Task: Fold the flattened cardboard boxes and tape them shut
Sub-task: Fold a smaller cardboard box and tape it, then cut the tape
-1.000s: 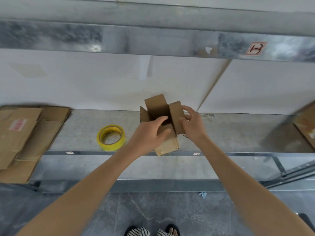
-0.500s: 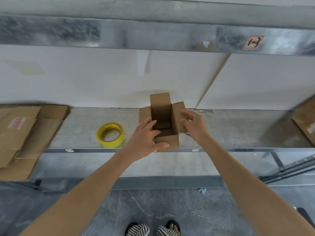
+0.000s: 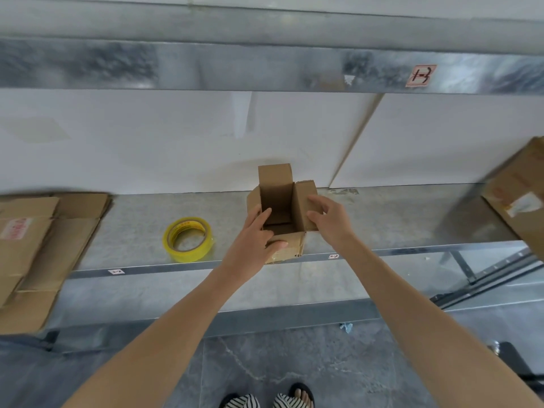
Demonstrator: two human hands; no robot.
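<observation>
A small brown cardboard box [image 3: 279, 198] stands upright near the front edge of the metal shelf [image 3: 382, 225], its top flaps open and its inside bare. My left hand [image 3: 250, 245] grips the box's near-left wall, fingers inside the opening and thumb on the front face. My right hand [image 3: 329, 222] rests against the right flap, fingers spread. A yellow roll of tape [image 3: 188, 240] lies flat on the shelf, left of the box.
A stack of flattened cardboard boxes [image 3: 38, 248] lies at the shelf's left end. Another cardboard piece [image 3: 518, 201] leans at the far right. A white wall backs the shelf and a metal beam [image 3: 265, 66] runs overhead. Below is grey floor.
The box was tilted and held up in both hands; it now stands upright on the shelf. My right hand has loosened from the right flap.
</observation>
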